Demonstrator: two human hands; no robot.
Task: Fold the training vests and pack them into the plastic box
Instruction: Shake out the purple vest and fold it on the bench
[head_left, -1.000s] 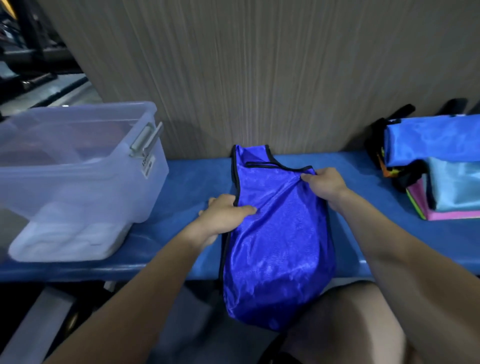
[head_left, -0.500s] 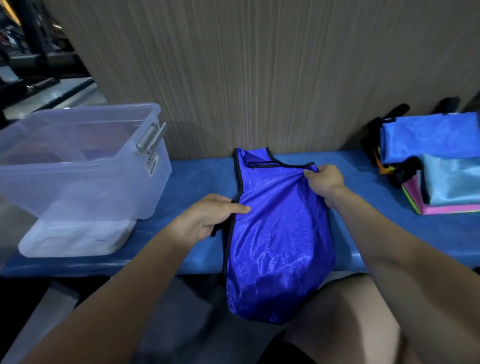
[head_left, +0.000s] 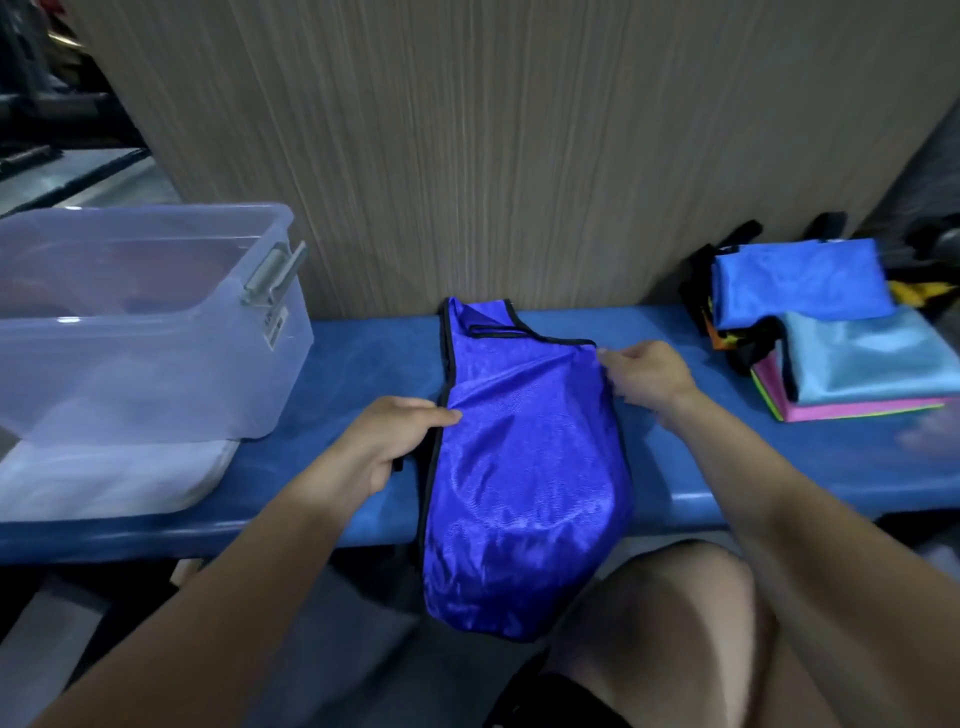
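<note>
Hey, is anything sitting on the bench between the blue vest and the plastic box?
Nothing visible does. The blue vest lies on the bench, held by the left hand and right hand. The bench stretch toward the plastic box on the left is bare, and the box has no lid on.

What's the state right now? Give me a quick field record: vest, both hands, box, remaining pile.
vest: royal blue vest, folded lengthwise on the blue bench, lower end hanging over the front edge
left hand: left hand pinches the vest's left edge
right hand: right hand pinches the upper right edge
box: clear plastic box at left, lid off
pile: stacked vests at right
</note>
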